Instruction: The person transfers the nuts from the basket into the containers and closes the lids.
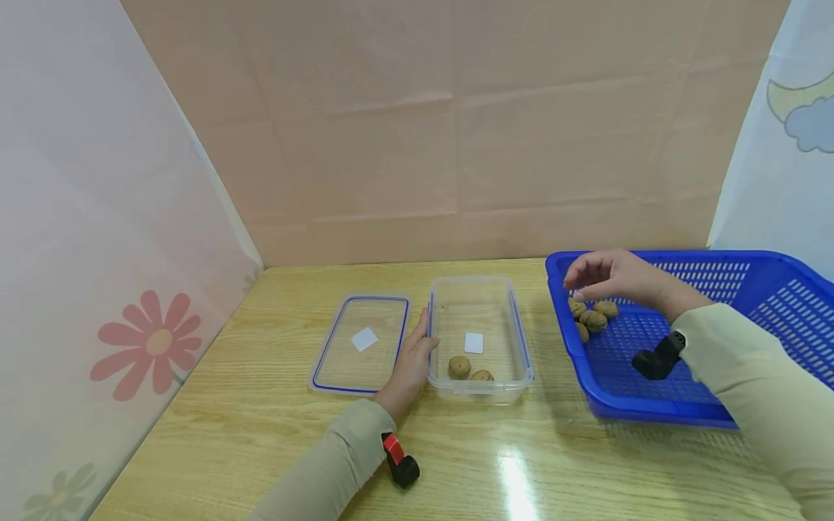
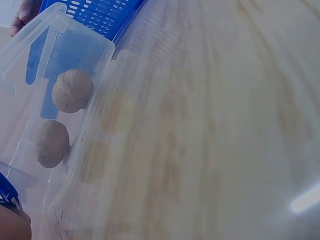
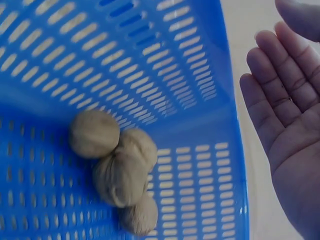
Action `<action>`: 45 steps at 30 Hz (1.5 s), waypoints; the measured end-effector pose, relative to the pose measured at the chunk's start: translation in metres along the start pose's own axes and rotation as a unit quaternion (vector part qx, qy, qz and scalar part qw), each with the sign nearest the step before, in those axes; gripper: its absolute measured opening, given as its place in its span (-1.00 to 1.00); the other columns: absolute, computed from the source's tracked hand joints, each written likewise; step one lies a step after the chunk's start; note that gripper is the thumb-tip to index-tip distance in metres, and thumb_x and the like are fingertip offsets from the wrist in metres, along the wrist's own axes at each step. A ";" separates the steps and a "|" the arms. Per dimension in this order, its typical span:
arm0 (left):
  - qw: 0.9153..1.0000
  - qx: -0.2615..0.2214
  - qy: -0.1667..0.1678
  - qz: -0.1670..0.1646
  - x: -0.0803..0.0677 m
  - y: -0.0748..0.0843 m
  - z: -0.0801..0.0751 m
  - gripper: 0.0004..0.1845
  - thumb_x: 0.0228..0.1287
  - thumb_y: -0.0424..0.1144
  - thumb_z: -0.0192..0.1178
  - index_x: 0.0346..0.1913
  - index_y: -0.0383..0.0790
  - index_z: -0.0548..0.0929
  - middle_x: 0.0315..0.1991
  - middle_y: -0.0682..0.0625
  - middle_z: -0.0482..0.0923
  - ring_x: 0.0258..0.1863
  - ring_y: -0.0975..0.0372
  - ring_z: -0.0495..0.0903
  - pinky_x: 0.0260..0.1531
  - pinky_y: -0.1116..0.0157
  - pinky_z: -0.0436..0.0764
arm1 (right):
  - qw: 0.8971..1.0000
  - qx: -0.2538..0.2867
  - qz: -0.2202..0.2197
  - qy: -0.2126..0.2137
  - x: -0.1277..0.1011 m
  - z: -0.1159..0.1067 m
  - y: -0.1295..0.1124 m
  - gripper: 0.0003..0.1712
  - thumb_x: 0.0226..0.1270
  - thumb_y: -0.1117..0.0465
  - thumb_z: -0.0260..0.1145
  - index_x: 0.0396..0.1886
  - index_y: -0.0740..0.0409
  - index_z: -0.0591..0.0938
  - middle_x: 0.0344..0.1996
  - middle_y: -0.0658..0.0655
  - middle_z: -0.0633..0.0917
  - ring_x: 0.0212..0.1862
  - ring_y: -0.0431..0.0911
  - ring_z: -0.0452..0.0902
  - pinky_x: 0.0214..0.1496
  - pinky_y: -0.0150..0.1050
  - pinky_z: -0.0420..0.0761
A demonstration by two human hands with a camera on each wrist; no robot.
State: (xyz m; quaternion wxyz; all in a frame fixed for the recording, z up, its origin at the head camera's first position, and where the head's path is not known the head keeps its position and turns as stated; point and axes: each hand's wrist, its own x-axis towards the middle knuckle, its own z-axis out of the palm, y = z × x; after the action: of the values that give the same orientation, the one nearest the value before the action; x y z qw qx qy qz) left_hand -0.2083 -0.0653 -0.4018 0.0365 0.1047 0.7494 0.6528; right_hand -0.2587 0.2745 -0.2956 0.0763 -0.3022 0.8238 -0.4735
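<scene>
A clear plastic container (image 1: 473, 311) stands on the table with two walnuts (image 1: 459, 367) at its near end. My left hand (image 1: 410, 362) rests against its left wall, fingers extended along the outside and thumb at the rim. In the left wrist view, both walnuts (image 2: 72, 90) show through the clear wall. My right hand (image 1: 615, 277) is raised over the left side of a blue plastic basket (image 1: 651, 412). Several walnuts (image 1: 593, 320) lie below it in the basket's corner. The right wrist view shows the palm and loosely bent fingers (image 3: 285, 75) holding nothing, beside the basket rim.
A clear lid (image 1: 339, 347) with a blue seal lies flat on the table, left of the container. White labels mark the lid and the container. A peach-coloured backdrop (image 1: 456, 130) rises behind the table, and a flower-printed sheet (image 1: 156, 340) borders the left side.
</scene>
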 end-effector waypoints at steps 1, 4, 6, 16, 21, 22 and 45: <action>1.000 0.000 0.001 0.000 0.000 0.000 0.000 -0.37 0.37 -0.33 -0.26 0.45 -0.24 -0.17 0.49 -0.06 -0.29 0.46 0.10 -0.30 0.41 0.07 -0.24 | 1.000 -0.004 0.008 0.003 -0.002 -0.001 0.001 -0.80 0.08 0.45 0.31 -0.24 0.34 0.59 -0.32 -0.02 0.71 -0.20 -0.22 0.62 -0.20 -0.43 0.60; 1.000 -0.002 0.002 0.001 0.002 -0.002 0.001 -0.37 0.37 -0.34 -0.26 0.45 -0.24 -0.16 0.48 -0.07 -0.28 0.45 0.08 -0.30 0.40 0.06 -0.24 | 1.000 -0.010 0.027 0.006 -0.007 -0.002 0.004 -0.78 0.06 0.43 0.34 -0.24 0.36 0.59 -0.33 -0.06 0.70 -0.21 -0.19 0.62 -0.19 -0.44 0.59; 1.000 -0.004 0.002 0.001 0.002 -0.002 0.001 -0.37 0.36 -0.35 -0.26 0.45 -0.25 -0.16 0.48 -0.07 -0.28 0.45 0.08 -0.30 0.40 0.07 -0.25 | 0.999 -0.015 0.038 0.006 -0.010 -0.002 0.006 -0.76 0.05 0.42 0.35 -0.24 0.37 0.59 -0.33 -0.09 0.69 -0.21 -0.18 0.62 -0.20 -0.44 0.59; 1.000 -0.010 0.002 0.001 0.001 -0.001 0.002 -0.37 0.37 -0.34 -0.26 0.45 -0.26 -0.15 0.49 -0.06 -0.28 0.46 0.08 -0.30 0.40 0.08 -0.25 | 0.996 -0.041 0.074 0.008 -0.020 -0.004 0.011 -0.76 0.05 0.40 0.36 -0.24 0.37 0.59 -0.34 -0.02 0.69 -0.28 -0.24 0.60 -0.26 -0.36 0.62; 1.000 -0.007 0.001 -0.002 0.001 -0.001 0.002 -0.37 0.37 -0.35 -0.26 0.45 -0.25 -0.16 0.48 -0.04 -0.29 0.46 0.10 -0.31 0.41 0.10 -0.25 | 0.997 -0.026 0.065 -0.039 -0.021 -0.004 0.018 -0.75 0.06 0.45 0.32 -0.24 0.46 0.54 -0.36 -0.01 0.69 -0.29 -0.26 0.59 -0.30 -0.25 0.65; 1.000 -0.007 0.001 -0.003 0.001 0.000 0.002 -0.37 0.38 -0.35 -0.27 0.45 -0.24 -0.17 0.48 -0.04 -0.29 0.46 0.10 -0.31 0.41 0.10 -0.25 | 0.996 -0.025 0.069 -0.047 -0.020 -0.003 0.019 -0.75 0.06 0.44 0.32 -0.24 0.46 0.54 -0.36 0.01 0.69 -0.30 -0.26 0.60 -0.30 -0.24 0.65; 1.000 -0.006 -0.013 -0.014 -0.017 0.034 0.000 -0.37 0.37 -0.36 -0.27 0.44 -0.30 -0.19 0.47 -0.07 -0.32 0.45 0.04 -0.32 0.41 0.09 -0.23 | 0.985 -0.071 0.146 -0.057 -0.019 -0.003 0.036 -0.63 -0.05 0.33 0.43 -0.22 0.43 0.58 -0.31 0.21 0.69 -0.30 -0.24 0.59 -0.24 -0.33 0.63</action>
State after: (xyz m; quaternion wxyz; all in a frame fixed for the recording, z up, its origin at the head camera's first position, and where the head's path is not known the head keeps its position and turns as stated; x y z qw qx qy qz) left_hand -0.1879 -0.0641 -0.3697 0.0561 0.1027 0.7464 0.6551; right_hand -0.2596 0.3011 -0.3268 0.1703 -0.2097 0.8850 -0.3792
